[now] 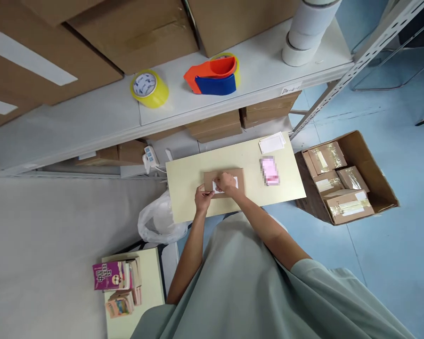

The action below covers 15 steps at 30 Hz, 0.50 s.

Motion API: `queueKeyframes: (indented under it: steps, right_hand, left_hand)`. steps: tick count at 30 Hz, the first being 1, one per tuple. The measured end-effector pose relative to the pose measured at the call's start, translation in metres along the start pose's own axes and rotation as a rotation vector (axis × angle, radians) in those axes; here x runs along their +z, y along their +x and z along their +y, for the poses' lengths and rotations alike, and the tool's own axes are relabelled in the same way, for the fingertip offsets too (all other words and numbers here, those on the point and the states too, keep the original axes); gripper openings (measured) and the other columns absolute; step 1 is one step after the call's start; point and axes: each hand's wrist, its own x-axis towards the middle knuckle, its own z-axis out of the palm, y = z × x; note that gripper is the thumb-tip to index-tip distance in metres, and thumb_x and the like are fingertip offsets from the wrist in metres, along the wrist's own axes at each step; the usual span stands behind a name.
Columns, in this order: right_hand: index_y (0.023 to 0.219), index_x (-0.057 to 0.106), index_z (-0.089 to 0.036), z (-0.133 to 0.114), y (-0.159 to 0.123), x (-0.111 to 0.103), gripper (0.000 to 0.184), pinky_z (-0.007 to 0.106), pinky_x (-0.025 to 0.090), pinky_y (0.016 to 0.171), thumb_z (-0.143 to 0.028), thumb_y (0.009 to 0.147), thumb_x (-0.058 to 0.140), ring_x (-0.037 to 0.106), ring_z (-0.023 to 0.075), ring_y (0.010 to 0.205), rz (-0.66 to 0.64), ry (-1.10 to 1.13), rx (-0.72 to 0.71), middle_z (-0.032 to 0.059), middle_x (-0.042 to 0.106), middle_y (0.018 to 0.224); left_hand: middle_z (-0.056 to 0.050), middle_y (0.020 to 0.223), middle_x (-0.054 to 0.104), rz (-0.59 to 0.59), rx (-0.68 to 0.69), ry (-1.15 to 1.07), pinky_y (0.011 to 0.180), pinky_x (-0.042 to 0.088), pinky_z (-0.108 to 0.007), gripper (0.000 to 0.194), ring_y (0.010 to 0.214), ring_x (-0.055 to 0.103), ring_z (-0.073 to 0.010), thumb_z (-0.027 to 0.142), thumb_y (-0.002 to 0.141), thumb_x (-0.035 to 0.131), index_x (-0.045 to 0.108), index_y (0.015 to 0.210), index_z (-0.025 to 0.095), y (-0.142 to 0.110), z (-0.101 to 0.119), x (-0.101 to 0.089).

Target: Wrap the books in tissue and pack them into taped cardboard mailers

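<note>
A small flat cardboard box [241, 189] lies on the narrow cream table, with a white paper label [237, 181] on its top. My right hand [226, 181] is closed in a fist and rests on the label, covering its middle. What the curled fingers hold, if anything, is hidden. At the near left corner of the box, my left hand [202, 198] is closed, thumb and fingers gripping the box edge beside the label's end. To the right on the same table are a blurred pink object [270, 170] and white paper slips [272, 143].
An open carton [381, 188] with several taped parcels stands on the floor at right. Across the shelf [183, 106] are yellow tape [150, 89], an orange-and-blue tape dispenser [214, 77], white rolls [304, 37] and large boxes. Books [109, 275] lie at lower left, near a plastic bag [159, 219].
</note>
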Motion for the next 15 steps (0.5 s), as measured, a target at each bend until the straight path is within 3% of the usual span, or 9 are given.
queueKeyframes:
  steps: [4,8,12,15]
  right_hand:
    - [0.077,0.077,-0.018,0.035,-0.027,0.004,0.035,0.025,0.058,0.083,-0.039,0.105,0.071,0.081,0.0218,0.083,-0.066,0.000,-0.026,0.0091,0.081,0.071]
    - [0.084,0.078,-0.015,0.077,-0.046,-0.010,0.032,0.024,0.059,0.079,-0.035,0.107,0.069,0.081,0.0212,0.079,-0.112,0.000,-0.025,0.0082,0.079,0.067]
    - [0.094,0.080,-0.015,0.101,-0.037,-0.042,0.029,0.028,0.059,0.084,-0.039,0.106,0.068,0.081,0.0261,0.096,-0.045,-0.016,-0.001,0.0132,0.083,0.086]
    - [0.102,0.080,-0.015,0.100,-0.020,-0.062,0.030,0.032,0.059,0.088,-0.039,0.107,0.065,0.079,0.0300,0.106,0.026,-0.020,0.007,0.0164,0.084,0.099]
  left_hand:
    - [-0.002,0.084,0.077,0.006,-0.092,-0.069,0.079,0.061,-0.034,0.075,0.086,0.078,-0.0229,0.027,0.068,0.092,0.065,0.137,0.018,0.002,-0.001,-0.001]
    - [-0.001,0.081,0.076,-0.013,-0.132,-0.130,0.075,0.059,-0.031,0.080,0.084,0.076,-0.0217,0.024,0.062,0.097,0.066,0.136,0.018,0.005,-0.002,-0.005]
    - [-0.003,0.082,0.076,-0.019,-0.106,-0.101,0.077,0.060,-0.032,0.082,0.089,0.077,-0.0233,0.027,0.062,0.099,0.065,0.137,0.019,0.004,-0.002,-0.003]
    - [-0.004,0.084,0.077,0.000,-0.100,-0.054,0.078,0.061,-0.033,0.081,0.089,0.077,-0.0236,0.030,0.064,0.099,0.064,0.136,0.019,0.004,-0.001,0.003]
